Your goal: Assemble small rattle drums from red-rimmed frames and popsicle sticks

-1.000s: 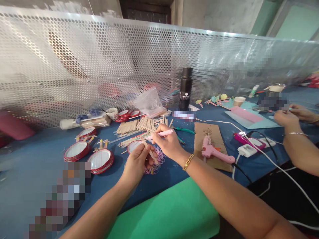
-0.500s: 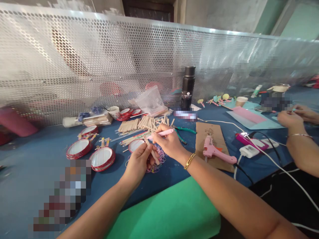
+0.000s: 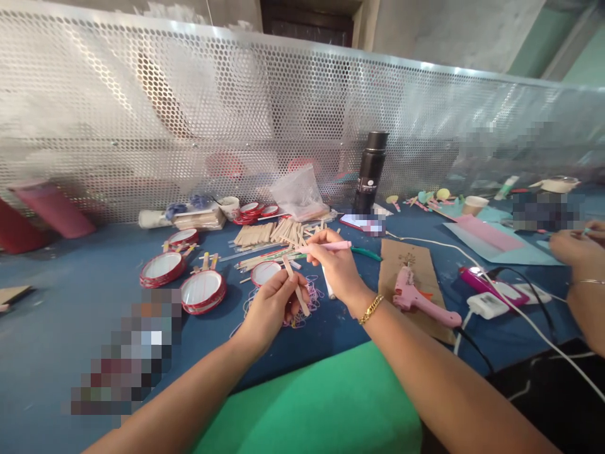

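My left hand (image 3: 270, 307) is closed around a small wooden craft stick (image 3: 295, 285), held upright and tilted over the blue table. My right hand (image 3: 336, 265) pinches a pink pen (image 3: 326, 247), its tip pointing left, just above the stick. Under both hands lies a tangle of coloured rubber bands (image 3: 302, 309). A pile of wooden sticks (image 3: 274, 234) sits just beyond my hands. A round red-rimmed lid (image 3: 263, 272) lies close to my left hand.
Red-rimmed lids (image 3: 203, 291) lie at left. A pink glue gun (image 3: 416, 297) rests on cardboard (image 3: 411, 258) at right, with green pliers (image 3: 366, 253), a black bottle (image 3: 371, 171), a white power strip (image 3: 486, 304) and cables. Another person's hands (image 3: 579, 249) work far right. A perforated metal screen (image 3: 189, 126) backs the table.
The view has swung left, so everything sits further right in the picture. My right hand has lifted the pen slightly away from the stick. My left hand keeps hold of the stick.
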`<state>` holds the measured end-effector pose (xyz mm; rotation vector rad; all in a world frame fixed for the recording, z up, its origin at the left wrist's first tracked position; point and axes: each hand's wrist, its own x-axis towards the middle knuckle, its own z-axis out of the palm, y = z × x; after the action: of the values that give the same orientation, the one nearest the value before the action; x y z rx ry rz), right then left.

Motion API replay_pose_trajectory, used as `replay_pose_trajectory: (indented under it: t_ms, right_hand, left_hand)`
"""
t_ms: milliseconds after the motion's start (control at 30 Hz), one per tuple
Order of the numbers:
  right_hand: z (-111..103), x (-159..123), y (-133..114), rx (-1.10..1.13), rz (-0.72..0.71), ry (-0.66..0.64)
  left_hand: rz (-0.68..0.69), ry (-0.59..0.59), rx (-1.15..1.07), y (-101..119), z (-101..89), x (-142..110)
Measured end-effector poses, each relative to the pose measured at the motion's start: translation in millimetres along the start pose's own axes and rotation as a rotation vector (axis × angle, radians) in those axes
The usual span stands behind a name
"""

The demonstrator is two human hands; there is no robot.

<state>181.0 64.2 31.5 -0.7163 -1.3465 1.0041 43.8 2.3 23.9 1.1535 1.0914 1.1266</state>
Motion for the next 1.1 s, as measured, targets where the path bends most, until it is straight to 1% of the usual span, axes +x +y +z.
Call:
replay_pose_trajectory:
  t_ms: [67,200,400,533,600,767,933,1100]
  right_hand:
    - [-0.3,0.4,0.5,0.012,-0.003,0.013]
    - [0.6,-1.2,-4.3,-0.021,-0.008,-0.026]
    - [1.2,-4.0,-9.9,-0.042,-0.048,-0.064]
    - [2.1,-4.9,-8.2,0.001,-0.006,-0.059]
    - [2.8,-5.8,-7.8,-0.020,0.010,-0.055]
    - [3.6,-8.2,-6.8,-0.119,-0.027,-0.085]
    - [2.8,-8.3,-3.4,-0.155,-0.049,-0.099]
    - [2.3,-7.8,-2.8,-0.172,-0.055,-0.108]
  left_hand:
    - [0.004,0.000,0.002,-1.6,0.8,-0.6]
    - [-0.002,0.001,-0.014,-6.5,1.1,-1.2]
    - [0.030,-0.050,0.085,-10.4,0.8,-6.2]
    - [0.029,-0.069,0.063,-11.1,-1.2,-9.0]
    - [0.019,-0.074,0.049,-12.0,-4.1,-9.2]
    - [0.013,-0.112,0.056,-14.3,-10.2,-7.8]
    - [0.008,-0.107,0.008,-15.2,-10.3,-6.8]
    - [0.014,-0.113,0.011,-15.7,-10.3,-7.7]
